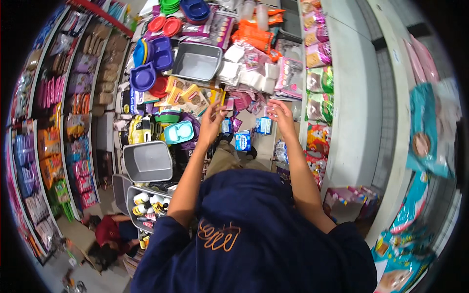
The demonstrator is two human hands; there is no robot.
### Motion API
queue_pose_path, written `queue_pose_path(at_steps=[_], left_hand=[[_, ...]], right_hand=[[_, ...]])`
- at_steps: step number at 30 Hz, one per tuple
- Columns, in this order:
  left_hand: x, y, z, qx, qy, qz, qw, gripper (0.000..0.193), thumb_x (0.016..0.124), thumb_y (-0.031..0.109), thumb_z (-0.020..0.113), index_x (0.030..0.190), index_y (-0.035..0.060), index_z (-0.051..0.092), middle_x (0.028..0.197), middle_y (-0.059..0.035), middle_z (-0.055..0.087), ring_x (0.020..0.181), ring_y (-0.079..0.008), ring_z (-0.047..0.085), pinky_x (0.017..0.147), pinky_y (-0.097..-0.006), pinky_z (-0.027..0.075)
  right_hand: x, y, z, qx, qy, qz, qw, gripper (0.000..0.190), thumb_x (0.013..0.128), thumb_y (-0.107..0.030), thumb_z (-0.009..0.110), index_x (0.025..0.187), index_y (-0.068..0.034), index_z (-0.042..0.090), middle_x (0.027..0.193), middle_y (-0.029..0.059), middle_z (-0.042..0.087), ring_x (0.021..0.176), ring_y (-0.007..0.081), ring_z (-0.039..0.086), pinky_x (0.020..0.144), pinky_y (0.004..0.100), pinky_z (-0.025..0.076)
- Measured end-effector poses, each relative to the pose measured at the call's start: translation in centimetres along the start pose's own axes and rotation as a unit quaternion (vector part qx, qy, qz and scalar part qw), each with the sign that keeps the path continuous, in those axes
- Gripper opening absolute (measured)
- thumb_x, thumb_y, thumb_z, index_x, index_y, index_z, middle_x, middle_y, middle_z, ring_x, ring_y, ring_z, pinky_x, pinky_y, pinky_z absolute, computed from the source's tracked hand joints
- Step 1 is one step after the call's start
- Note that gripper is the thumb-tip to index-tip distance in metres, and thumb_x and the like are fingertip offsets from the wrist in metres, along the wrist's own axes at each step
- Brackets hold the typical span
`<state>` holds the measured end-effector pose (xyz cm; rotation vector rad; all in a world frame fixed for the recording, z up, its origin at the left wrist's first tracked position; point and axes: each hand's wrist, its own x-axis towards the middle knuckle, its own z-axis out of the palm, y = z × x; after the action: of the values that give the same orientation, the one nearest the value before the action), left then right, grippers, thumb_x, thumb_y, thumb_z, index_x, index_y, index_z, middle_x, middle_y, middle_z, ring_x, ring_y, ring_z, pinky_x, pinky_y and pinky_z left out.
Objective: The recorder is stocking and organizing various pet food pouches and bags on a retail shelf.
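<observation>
My left hand [214, 116] is raised with curled, parted fingers, just right of several yellow boxes [194, 97]; I see nothing held in it. My right hand [280, 111] hovers with bent fingers over a blue and white packet [263, 125]; whether something thin lies between its fingertips cannot be told. A second blue and white packet [242, 140] sits lower, near my feet. Small pink and purple packets [242, 100] lie between and beyond the hands. White folded pads in clear plastic [253, 75] are piled farther off, beside a grey plastic tray [198, 61].
Purple pet bowls [143, 77], a turquoise double bowl [178, 132] and a grey tub [147, 161] stand at left. A bin [132, 205] holds bottles. Shelves of packaged goods [82, 73] line the left, a white shelf [348, 91] the right. A person in a red top [108, 232] is at lower left.
</observation>
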<state>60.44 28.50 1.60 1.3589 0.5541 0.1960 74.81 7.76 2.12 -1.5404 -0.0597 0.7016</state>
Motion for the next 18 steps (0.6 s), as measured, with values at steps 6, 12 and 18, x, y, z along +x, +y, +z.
queue_pose_path(at_steps=[6, 12, 18], left_hand=[[0.0, -11.6, 0.1, 0.016, 0.03, -0.087, 0.996, 0.041, 0.088, 0.005, 0.052, 0.128, 0.0046, 0.04, 0.109, -0.0077, 0.055, 0.095, -0.0147, 0.055, 0.08, -0.0243, 0.043], [4.0, -31.5, 1.9, 0.096, -0.041, -0.253, 0.962, 0.042, 0.085, 0.0, 0.053, 0.125, 0.0048, 0.043, 0.105, -0.0064, 0.056, 0.094, -0.0132, 0.054, 0.08, -0.0248, 0.045], [11.9, -53.9, -1.1, 0.298, -0.082, -0.242, 0.92, 0.046, 0.076, 0.014, 0.056, 0.12, 0.004, 0.047, 0.11, -0.0227, 0.057, 0.103, -0.0381, 0.054, 0.09, -0.0405, 0.042]], right_hand=[[6.4, 11.3, -2.0, -0.044, 0.026, 0.098, 0.994, 0.031, 0.087, -0.025, 0.055, 0.113, -0.009, 0.055, 0.102, 0.0042, 0.06, 0.084, 0.0134, 0.058, 0.071, 0.0262, 0.045], [11.9, 30.6, -5.4, -0.091, 0.111, 0.169, 0.975, 0.025, 0.085, -0.019, 0.059, 0.108, -0.008, 0.059, 0.096, 0.0025, 0.06, 0.078, 0.0113, 0.057, 0.06, 0.0256, 0.046], [19.3, 51.0, -3.3, -0.109, 0.069, 0.194, 0.973, 0.025, 0.08, -0.012, 0.062, 0.104, -0.005, 0.06, 0.097, 0.0062, 0.063, 0.082, 0.0157, 0.06, 0.069, 0.0282, 0.047]])
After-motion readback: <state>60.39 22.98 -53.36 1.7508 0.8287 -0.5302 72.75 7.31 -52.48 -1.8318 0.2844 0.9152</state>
